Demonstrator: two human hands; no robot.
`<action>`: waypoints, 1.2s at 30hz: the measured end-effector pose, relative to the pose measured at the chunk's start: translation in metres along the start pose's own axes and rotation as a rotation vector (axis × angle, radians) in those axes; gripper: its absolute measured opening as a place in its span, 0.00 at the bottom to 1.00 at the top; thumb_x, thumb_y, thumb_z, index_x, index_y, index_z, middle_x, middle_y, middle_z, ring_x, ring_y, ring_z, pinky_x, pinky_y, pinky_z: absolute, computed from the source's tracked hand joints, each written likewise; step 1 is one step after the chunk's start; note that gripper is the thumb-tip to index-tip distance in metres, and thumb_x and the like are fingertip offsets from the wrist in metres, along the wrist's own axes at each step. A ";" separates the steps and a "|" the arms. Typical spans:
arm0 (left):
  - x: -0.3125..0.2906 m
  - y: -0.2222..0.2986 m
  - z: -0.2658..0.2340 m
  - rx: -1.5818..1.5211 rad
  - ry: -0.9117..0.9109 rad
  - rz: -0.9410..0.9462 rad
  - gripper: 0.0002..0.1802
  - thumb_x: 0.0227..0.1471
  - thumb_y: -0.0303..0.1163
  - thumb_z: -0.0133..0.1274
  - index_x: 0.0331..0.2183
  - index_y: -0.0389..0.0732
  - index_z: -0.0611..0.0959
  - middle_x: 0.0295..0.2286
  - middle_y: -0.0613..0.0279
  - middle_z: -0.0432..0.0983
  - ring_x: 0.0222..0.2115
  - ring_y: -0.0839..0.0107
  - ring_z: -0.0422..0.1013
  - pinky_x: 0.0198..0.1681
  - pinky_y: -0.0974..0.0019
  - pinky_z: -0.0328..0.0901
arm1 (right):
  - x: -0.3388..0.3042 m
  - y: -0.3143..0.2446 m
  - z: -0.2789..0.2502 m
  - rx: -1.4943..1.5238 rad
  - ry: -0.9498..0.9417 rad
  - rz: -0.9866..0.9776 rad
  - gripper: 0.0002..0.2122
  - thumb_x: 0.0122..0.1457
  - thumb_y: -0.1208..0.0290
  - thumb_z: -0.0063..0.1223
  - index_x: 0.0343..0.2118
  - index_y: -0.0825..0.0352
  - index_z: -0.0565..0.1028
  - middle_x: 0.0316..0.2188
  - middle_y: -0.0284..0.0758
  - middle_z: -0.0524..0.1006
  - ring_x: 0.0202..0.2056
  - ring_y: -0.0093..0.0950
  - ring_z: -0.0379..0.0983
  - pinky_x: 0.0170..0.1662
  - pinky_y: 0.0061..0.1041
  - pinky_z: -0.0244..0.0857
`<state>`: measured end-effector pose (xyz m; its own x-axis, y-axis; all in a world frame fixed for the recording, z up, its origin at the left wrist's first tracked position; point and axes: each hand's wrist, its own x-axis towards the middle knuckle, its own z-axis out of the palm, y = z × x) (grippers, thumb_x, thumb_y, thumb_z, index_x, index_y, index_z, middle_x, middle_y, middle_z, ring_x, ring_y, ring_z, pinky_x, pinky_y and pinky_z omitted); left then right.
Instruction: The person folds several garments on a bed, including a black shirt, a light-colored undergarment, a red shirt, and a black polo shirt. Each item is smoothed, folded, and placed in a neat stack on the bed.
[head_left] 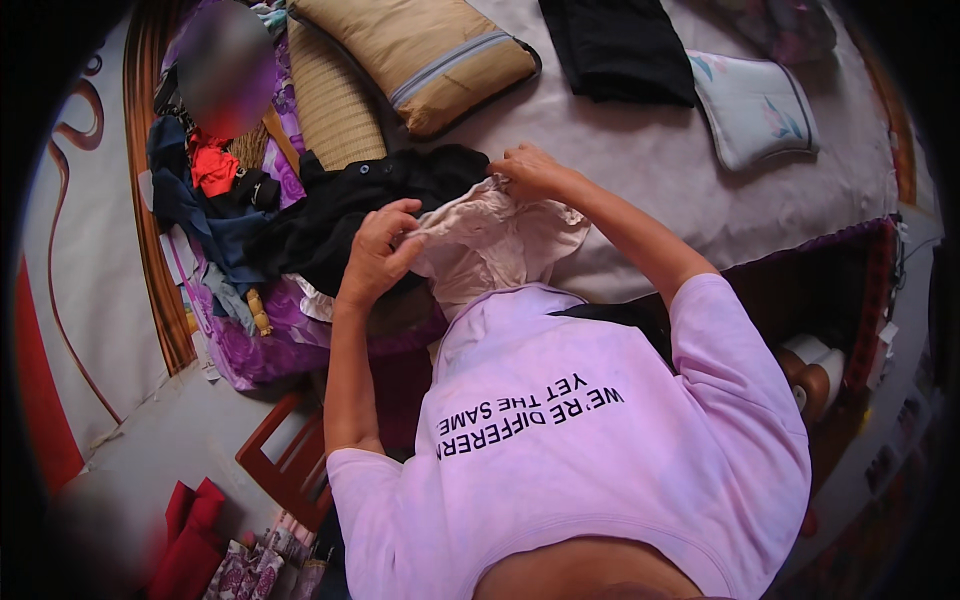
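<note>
Directly in front of the person's chest, a crumpled pale pink cloth garment (490,245) is held up over the near edge of the bed, gripped at both upper corners. The left hand (378,250) has its fingers closed on the garment's left edge; the right hand (527,172) pinches the top at the right. Just behind it lies a rumpled black buttoned garment (370,205), touching the pink one. Left of that sits a heap of blue, red and dark clothes (210,195) on a purple flowered cover (270,345). Farther back on the grey bedsheet (650,160) rest a tan zipped pillow (420,55), a folded black cloth (615,45) and a small pale floral pillow (755,105).
</note>
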<state>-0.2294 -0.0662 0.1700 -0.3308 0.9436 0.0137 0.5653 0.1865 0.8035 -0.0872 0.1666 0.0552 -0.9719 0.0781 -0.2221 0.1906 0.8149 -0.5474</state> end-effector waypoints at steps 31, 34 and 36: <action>-0.046 0.073 -0.013 0.301 -0.278 0.009 0.16 0.38 0.38 0.53 0.14 0.36 0.71 0.14 0.54 0.64 0.18 0.57 0.64 0.22 0.61 0.59 | -0.172 -0.015 -0.084 0.770 -0.225 0.225 0.15 0.50 0.58 0.52 0.21 0.65 0.67 0.16 0.23 0.61 0.22 0.15 0.57 0.24 0.18 0.54; -0.033 0.103 -0.013 0.422 -0.243 0.027 0.17 0.37 0.37 0.55 0.14 0.36 0.69 0.14 0.55 0.63 0.18 0.58 0.63 0.21 0.61 0.58 | -0.183 -0.004 -0.116 0.945 -0.187 0.178 0.15 0.50 0.56 0.52 0.21 0.63 0.67 0.16 0.22 0.60 0.21 0.13 0.56 0.22 0.15 0.52; -0.026 0.115 -0.014 0.432 -0.190 0.020 0.16 0.36 0.35 0.57 0.14 0.36 0.68 0.14 0.56 0.62 0.17 0.59 0.62 0.21 0.62 0.58 | -0.192 0.009 -0.135 0.969 -0.111 0.139 0.14 0.50 0.55 0.52 0.22 0.61 0.67 0.16 0.20 0.60 0.21 0.11 0.55 0.22 0.13 0.50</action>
<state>-0.1663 -0.0733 0.2704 -0.1953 0.9740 -0.1150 0.8461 0.2266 0.4824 0.0824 0.2366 0.2022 -0.9230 0.0427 -0.3824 0.3816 -0.0249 -0.9240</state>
